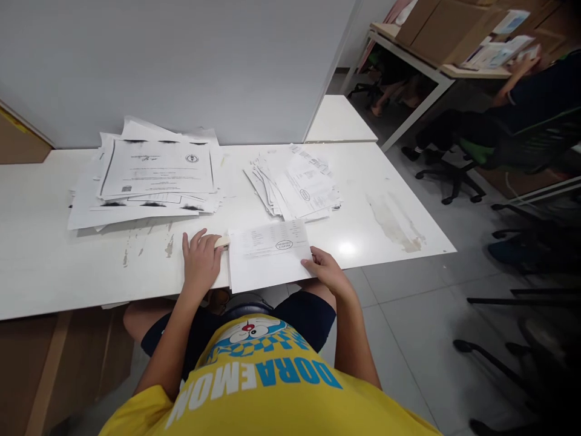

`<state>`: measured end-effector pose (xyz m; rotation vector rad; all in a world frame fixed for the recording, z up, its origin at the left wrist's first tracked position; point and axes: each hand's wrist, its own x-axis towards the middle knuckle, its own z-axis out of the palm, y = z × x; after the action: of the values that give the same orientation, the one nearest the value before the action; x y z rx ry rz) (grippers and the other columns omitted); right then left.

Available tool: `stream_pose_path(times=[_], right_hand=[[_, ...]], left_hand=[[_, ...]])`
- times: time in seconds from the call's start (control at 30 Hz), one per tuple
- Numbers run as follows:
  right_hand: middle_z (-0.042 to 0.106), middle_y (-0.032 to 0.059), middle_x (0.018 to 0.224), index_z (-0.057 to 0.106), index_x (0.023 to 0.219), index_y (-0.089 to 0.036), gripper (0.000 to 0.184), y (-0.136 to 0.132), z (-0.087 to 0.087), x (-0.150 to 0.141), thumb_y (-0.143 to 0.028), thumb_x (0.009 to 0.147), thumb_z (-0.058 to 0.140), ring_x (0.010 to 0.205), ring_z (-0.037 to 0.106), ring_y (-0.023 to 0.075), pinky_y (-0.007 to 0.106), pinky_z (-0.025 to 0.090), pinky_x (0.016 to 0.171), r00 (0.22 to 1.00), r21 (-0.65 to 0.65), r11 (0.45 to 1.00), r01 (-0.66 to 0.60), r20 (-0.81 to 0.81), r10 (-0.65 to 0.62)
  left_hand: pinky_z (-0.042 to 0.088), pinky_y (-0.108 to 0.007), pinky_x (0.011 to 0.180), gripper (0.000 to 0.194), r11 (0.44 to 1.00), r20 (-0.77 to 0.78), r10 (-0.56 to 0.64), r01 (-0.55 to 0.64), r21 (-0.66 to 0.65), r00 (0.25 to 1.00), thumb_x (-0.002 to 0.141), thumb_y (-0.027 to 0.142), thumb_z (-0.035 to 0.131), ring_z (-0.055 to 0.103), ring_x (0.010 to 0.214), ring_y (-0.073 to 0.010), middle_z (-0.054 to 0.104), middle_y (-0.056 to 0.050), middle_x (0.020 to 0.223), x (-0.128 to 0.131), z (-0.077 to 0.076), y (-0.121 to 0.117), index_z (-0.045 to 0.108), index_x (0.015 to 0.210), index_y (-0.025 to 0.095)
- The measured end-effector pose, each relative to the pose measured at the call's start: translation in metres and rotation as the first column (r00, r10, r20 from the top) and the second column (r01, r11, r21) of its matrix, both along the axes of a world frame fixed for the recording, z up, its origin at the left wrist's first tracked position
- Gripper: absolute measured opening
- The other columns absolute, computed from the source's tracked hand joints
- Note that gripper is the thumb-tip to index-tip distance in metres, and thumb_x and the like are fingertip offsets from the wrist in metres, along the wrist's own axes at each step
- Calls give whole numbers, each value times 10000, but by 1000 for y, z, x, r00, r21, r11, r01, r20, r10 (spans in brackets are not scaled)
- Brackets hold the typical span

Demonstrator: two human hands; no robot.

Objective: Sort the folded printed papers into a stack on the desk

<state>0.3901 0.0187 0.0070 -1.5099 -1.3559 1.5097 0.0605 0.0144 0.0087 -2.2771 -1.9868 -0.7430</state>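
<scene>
A printed sheet of paper (270,269) with a dark oval stamp lies at the table's front edge, partly overhanging it. My right hand (329,272) grips its right edge, thumb on top and fingers partly hidden. At the sheet's upper left edge, my left hand (201,260) rests on the table, its fingers closed on a small cream-coloured block-like object (222,241). What kind of object it is, I cannot tell. Just beyond the sheet sits a loose, fanned stack of smaller printed papers (308,184), the top one stamped too.
A messy pile of larger certificate-like sheets (158,169) lies at the back left, against a grey partition (181,66). A cardboard box (20,139) stands at the far left. To the right, another person sits by a table with cardboard boxes (445,30); office chairs (454,175) stand on the floor.
</scene>
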Motion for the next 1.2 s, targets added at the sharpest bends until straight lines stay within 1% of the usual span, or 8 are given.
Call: stream_pose_path(times=[0.2, 0.33, 0.47, 0.63, 0.83, 0.93, 1.03, 1.2], right_hand=[[653, 7, 775, 621, 890, -227, 175, 1, 3, -2, -352, 767, 613, 776, 604, 224, 341, 528, 674, 1000, 12, 1000, 20, -7, -20], [659, 5, 749, 635, 882, -220, 182, -2, 1, 4, -332, 739, 625, 785, 613, 235, 350, 521, 689, 999, -8, 999, 44, -13, -44], [687, 16, 814, 646, 879, -199, 210, -4, 1, 9, -341, 725, 646, 809, 616, 228, 343, 496, 726, 999, 1, 999, 47, -22, -47], [718, 39, 883, 676, 964, -186, 295, -2, 5, 5, -370, 734, 666, 860, 633, 250, 366, 498, 766, 995, -23, 998, 56, -84, -58], [740, 58, 991, 684, 1045, -199, 381, 0, 2, 6, -417, 733, 715, 945, 656, 274, 401, 505, 859, 981, -21, 993, 117, -155, -119], [741, 55, 963, 685, 1028, -201, 369, 0, 4, 4, -417, 729, 716, 932, 656, 273, 395, 507, 843, 985, -35, 993, 115, -129, -118], [739, 51, 922, 687, 999, -195, 351, 2, 9, -3, -415, 726, 706, 893, 653, 264, 376, 510, 795, 990, -53, 995, 82, -113, -88], [726, 39, 871, 672, 997, -188, 366, 6, 16, -11, -428, 721, 681, 831, 644, 245, 343, 502, 712, 993, -69, 997, 33, -108, -41]], left_hand=[[113, -568, 1221, 357, 1000, 7, -19, 19, 25, 1000, 982, 342, 350, 484, 1302, -289, 693, -102, 1156, 1, -1, 1, 618, 1160, 187], [111, -570, 1222, 353, 1000, 21, -15, 15, 10, 1000, 975, 337, 356, 485, 1304, -287, 692, -98, 1157, 1, -2, 0, 619, 1163, 195], [127, -557, 1222, 347, 999, 4, -27, 27, 21, 1000, 981, 328, 359, 485, 1306, -278, 693, -97, 1163, 0, -2, 0, 615, 1167, 186], [185, -538, 1210, 339, 999, 12, -23, 23, 45, 1000, 985, 337, 379, 506, 1289, -270, 700, -89, 1162, -2, -2, 1, 621, 1172, 190], [208, -520, 1209, 325, 998, 45, -28, 25, 62, 999, 977, 339, 407, 522, 1279, -257, 706, -82, 1153, -2, -3, 1, 631, 1164, 197], [217, -509, 1204, 327, 998, 59, -28, 25, 55, 998, 978, 345, 406, 533, 1268, -252, 711, -81, 1143, -2, -3, 2, 638, 1155, 197], [214, -507, 1207, 337, 998, 80, -35, 30, 56, 996, 975, 350, 409, 533, 1270, -253, 714, -79, 1144, -2, -3, 2, 644, 1167, 204], [166, -544, 1219, 388, 997, 80, -56, 51, 57, 995, 978, 335, 407, 482, 1328, -267, 681, -72, 1261, -1, -5, 4, 599, 1297, 228]])
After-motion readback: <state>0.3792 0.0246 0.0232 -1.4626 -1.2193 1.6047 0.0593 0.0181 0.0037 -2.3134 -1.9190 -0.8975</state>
